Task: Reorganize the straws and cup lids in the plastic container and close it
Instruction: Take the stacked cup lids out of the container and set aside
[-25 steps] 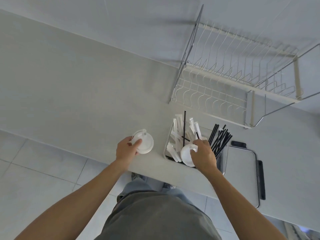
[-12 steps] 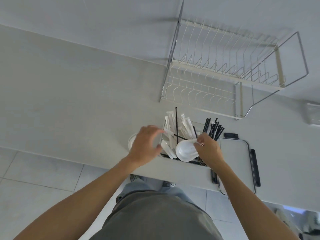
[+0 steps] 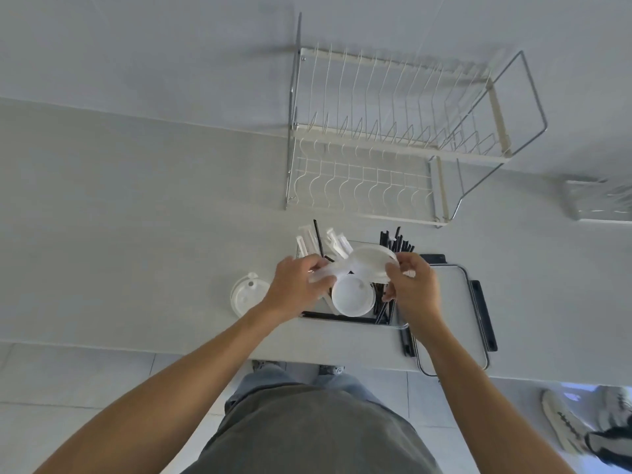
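A clear plastic container [image 3: 345,318] sits at the counter's front edge. It holds white wrapped straws [image 3: 337,242], black straws [image 3: 396,241] and a white cup lid [image 3: 352,297]. My right hand [image 3: 412,285] holds another white cup lid [image 3: 371,261] tilted above the container. My left hand [image 3: 295,287] grips the left side of that lid or a wrapped straw next to it; blur hides which. One more white lid [image 3: 248,295] lies on the counter left of the container.
The container's clear cover with black clips [image 3: 455,313] lies to the right, overhanging the counter edge. A wire dish rack [image 3: 393,138] stands behind. A small clear box [image 3: 598,200] sits far right. Someone's shoes [image 3: 581,429] are on the floor at lower right.
My left hand left the first lid on the counter and moved right over the container. My right hand lifted a lid up out of the container.
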